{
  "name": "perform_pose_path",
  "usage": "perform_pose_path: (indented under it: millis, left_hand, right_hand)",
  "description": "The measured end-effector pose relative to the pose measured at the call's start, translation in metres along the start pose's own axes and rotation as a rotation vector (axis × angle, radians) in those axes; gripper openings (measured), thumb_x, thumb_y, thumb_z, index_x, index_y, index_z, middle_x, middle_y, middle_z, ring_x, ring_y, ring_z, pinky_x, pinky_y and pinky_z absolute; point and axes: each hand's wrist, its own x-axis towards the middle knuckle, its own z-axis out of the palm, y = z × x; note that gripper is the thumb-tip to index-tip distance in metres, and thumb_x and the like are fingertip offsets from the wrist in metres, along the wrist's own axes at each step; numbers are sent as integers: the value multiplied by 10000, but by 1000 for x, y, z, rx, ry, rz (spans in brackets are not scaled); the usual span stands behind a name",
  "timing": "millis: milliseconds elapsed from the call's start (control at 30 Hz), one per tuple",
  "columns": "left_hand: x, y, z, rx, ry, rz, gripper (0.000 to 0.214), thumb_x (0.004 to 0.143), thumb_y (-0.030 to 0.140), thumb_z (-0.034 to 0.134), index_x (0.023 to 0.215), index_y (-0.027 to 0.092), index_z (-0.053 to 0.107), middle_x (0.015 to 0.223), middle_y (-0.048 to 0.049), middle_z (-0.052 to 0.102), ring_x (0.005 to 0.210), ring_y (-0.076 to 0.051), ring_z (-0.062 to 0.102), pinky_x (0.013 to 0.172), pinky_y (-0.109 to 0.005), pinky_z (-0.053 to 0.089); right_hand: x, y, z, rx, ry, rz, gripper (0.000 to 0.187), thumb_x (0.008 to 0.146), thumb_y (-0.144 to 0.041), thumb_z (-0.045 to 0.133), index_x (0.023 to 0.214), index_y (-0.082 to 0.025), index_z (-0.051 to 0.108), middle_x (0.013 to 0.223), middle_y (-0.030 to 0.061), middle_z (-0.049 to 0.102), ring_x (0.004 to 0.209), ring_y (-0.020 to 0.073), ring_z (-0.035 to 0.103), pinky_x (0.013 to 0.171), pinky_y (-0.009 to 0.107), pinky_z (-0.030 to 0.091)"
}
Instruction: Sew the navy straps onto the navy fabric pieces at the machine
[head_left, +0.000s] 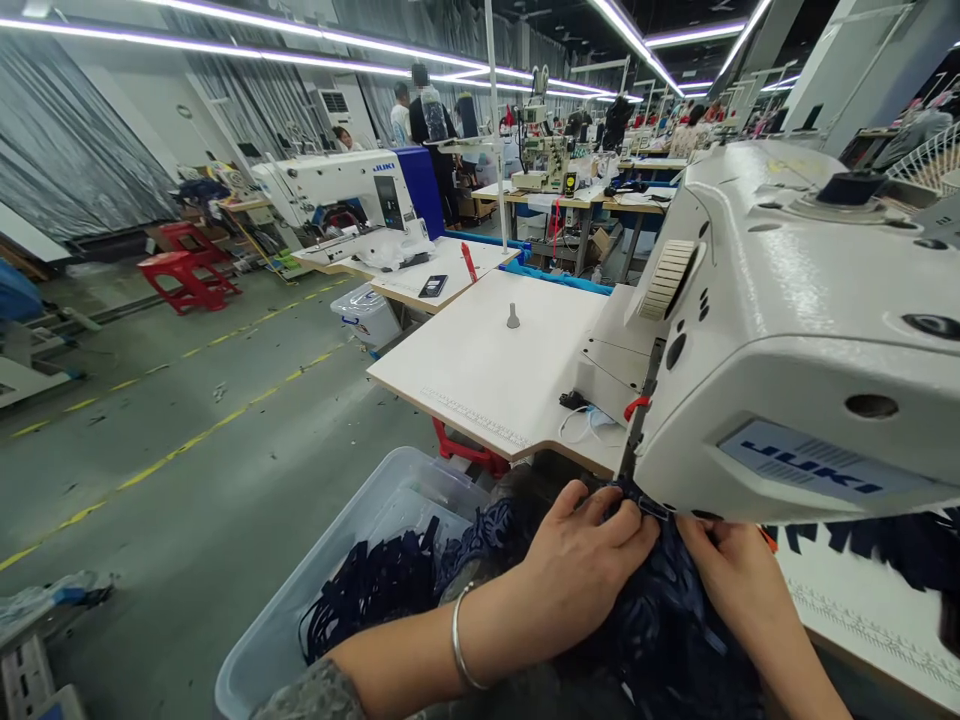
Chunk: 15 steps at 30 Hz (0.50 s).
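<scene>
A white Juki sewing machine (795, 330) fills the right side, its head hanging over the work. Dark navy lace fabric (660, 640) lies bunched under the machine head and over my lap. My left hand (585, 560) rests on the fabric, fingers curled and pinching it just left of the needle area; a metal bangle sits on that wrist. My right hand (731, 580) grips the same fabric from the right, its fingertips tucked under the machine head and partly hidden. The needle itself is hidden.
A clear plastic bin (330, 590) with more navy lace pieces stands at my lower left. The white sewing table (495, 370) stretches ahead, a small grey spool pin on it. Further Juki machines, red stools and several people stand beyond a grey floor aisle.
</scene>
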Motion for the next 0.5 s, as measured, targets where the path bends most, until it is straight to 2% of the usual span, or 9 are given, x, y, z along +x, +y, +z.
perform_pose_path:
  millis: [233, 500]
  left_hand:
    - [-2, -3, -6, -21, 5, -7, 367, 965, 163, 429, 1329, 148, 463, 1214, -56, 557, 1186, -223, 463, 967, -382, 294]
    - [-1, -6, -1, 3, 16, 4, 357, 953, 165, 462, 1310, 166, 470, 1169, -59, 572, 1189, -217, 479, 959, -383, 300]
  right_hand:
    - [2, -3, 0, -36, -4, -13, 365, 740, -602, 436, 623, -258, 404, 518, 13, 506, 565, 230, 562, 517, 288, 397]
    - [1, -3, 0, -33, 4, -27, 359, 764, -576, 432, 620, -248, 450, 525, 29, 562, 540, 223, 564, 491, 285, 375]
